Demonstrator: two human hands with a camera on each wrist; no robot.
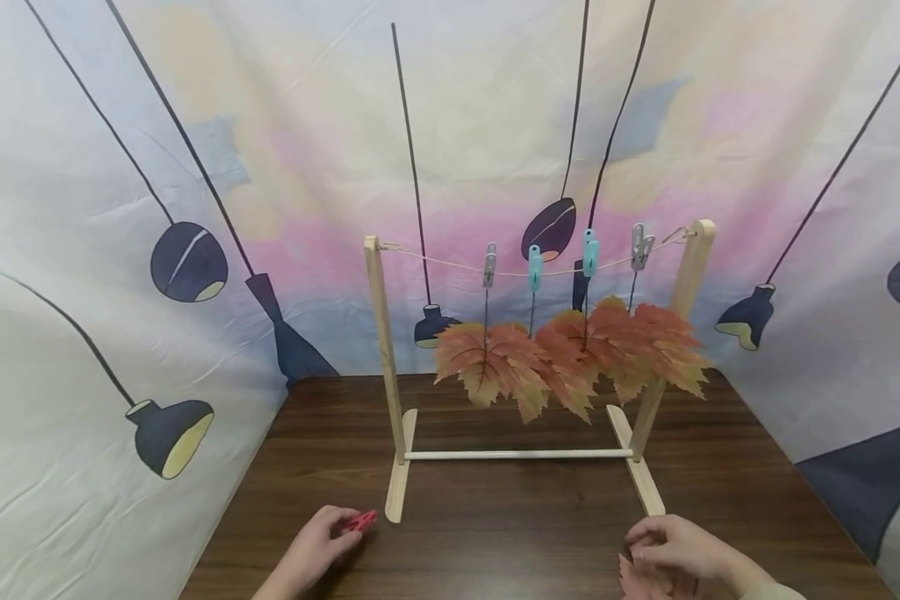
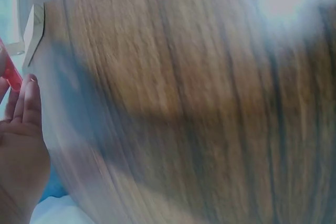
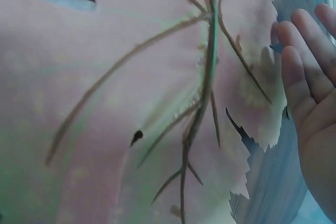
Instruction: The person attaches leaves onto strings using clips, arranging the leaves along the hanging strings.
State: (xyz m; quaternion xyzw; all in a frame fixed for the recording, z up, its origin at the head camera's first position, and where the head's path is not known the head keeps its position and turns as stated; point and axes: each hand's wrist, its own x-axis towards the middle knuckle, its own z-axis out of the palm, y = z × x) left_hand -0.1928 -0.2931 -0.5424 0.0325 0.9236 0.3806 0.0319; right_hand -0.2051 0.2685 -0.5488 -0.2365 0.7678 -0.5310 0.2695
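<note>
My left hand (image 1: 317, 546) is low over the table's left part and pinches a red clothespin (image 1: 362, 521) between thumb and fingers. In the left wrist view the red clothespin (image 2: 11, 74) shows only at the edge. Near the rack's right foot, my right hand (image 1: 675, 546) holds an autumn maple leaf (image 1: 645, 581), which hangs below the fingers. The leaf's veined side (image 3: 157, 98) fills much of the right wrist view; the pinching fingertips are hidden there.
A wooden rack (image 1: 381, 333) stands on the dark table (image 1: 495, 517), a string (image 1: 450, 264) between its posts. Grey clothespins (image 1: 489, 267) and teal clothespins (image 1: 536, 268) hold several red-orange leaves (image 1: 487, 358) by their stems. Behind hangs a cloth (image 1: 307, 167) printed with lamps.
</note>
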